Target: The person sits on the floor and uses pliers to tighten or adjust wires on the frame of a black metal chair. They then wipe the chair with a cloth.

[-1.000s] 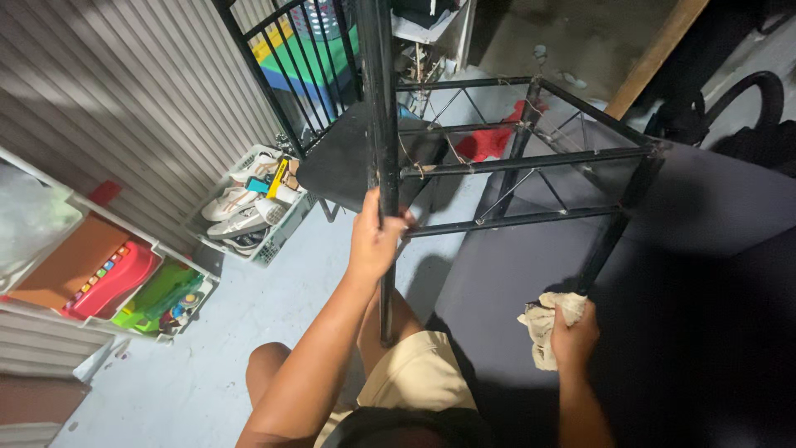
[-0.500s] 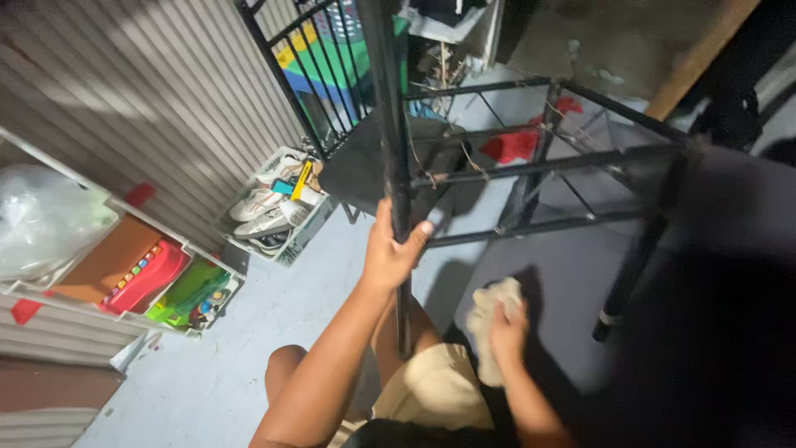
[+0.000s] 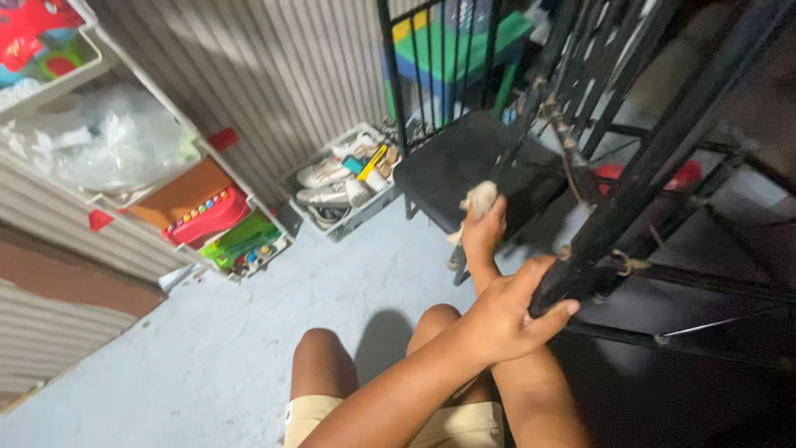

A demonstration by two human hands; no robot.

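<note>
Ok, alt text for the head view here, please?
Looking down, the left hand grips a slanted bar of a black metal frame while the right hand presses a pale cloth against it further along. Beyond, a crate of shoes stands by a corrugated wall.

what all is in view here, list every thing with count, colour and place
metal frame: one, black bars, right half
cloth: one, pale beige, centre, against the frame
crate of shoes: one, pale, white shoes inside, floor by the wall
toy shelf: one, white, bright toys in its bins, left
plastic bag: one, clear, upper bin at left
corrugated wall: grey, top centre
floor: pale blue-grey, bottom left
red object: one, behind the bars, unclear
left hand: grips a frame bar
right hand: holds the cloth
</note>
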